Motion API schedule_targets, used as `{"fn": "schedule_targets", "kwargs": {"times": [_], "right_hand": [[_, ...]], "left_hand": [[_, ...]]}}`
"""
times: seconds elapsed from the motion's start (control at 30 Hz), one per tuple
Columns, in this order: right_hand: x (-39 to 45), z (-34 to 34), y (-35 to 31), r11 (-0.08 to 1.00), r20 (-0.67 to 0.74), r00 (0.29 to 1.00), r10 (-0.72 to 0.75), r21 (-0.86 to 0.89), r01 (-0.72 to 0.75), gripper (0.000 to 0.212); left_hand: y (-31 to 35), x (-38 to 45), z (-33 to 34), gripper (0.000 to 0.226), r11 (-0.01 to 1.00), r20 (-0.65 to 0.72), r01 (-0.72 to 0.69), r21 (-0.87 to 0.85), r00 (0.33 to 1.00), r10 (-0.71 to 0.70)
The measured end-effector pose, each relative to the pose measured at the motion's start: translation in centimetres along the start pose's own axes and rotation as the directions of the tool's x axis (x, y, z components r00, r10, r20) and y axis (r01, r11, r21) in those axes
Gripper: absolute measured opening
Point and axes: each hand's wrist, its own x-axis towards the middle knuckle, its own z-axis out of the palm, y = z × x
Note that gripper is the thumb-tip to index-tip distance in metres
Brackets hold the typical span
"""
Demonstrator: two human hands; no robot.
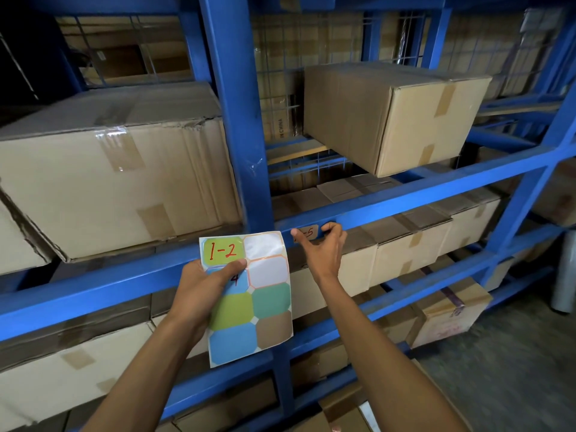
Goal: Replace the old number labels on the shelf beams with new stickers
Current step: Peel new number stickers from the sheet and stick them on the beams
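- Old tan paper label [308, 232] marked "-5" sits on blue steel shelf beam [420, 201]; my right hand [321, 247] at it, thumb and fingers curled at its edges, gripping nothing yet.
- Left hand [205, 285] pinches multicolour sticker sheet [249, 300], "1-2" written on top.
- Step, I'd say: peeling old label. Next needs a nail under its corner.

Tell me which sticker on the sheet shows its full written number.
The yellow-green sticker at the sheet's top left, marked 1-2 in red. The left hand's thumb partly hides the blue one's writing below; the rest look blank.
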Motion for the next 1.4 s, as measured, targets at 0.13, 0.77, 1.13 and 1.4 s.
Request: {"fn": "schedule_targets", "kwargs": {"times": [0.13, 0.77, 1.13, 1.4], "right_hand": [[-0.1, -0.3, -0.2, 0.994, -0.008, 1.000, -0.005, -0.107, 0.004, 0.075], [-11.1, -4.0, -9.2, 0.969, 0.354, 0.917, -0.186, 0.219, 0.112, 0.016], [-24.9, 1.7, -14.7, 0.914, 0.387, 0.850, -0.358, -0.043, 0.404, 0.035], [-31.1, 6.0, -16.3, 0.895, 0.281, 0.882, -0.377, -0.133, 0.425, 0.043]], "left_hand": [[-0.1, -0.7, -0.5, 0.018, 1.000, -0.039, 0.002, 0.012, 0.999, -0.001], [-0.2, -3.5, -6.0, 0.022, 0.997, 0.003, 0.006, -0.077, 1.000, -0.006], [-1.4, -6.6, -14.9, 0.027, 0.978, 0.087, -0.048, -0.201, 0.994, 0.067], [-3.2, -7.9, -20.4, 0.024, 0.962, 0.129, -0.065, -0.264, 0.986, 0.102]]}}
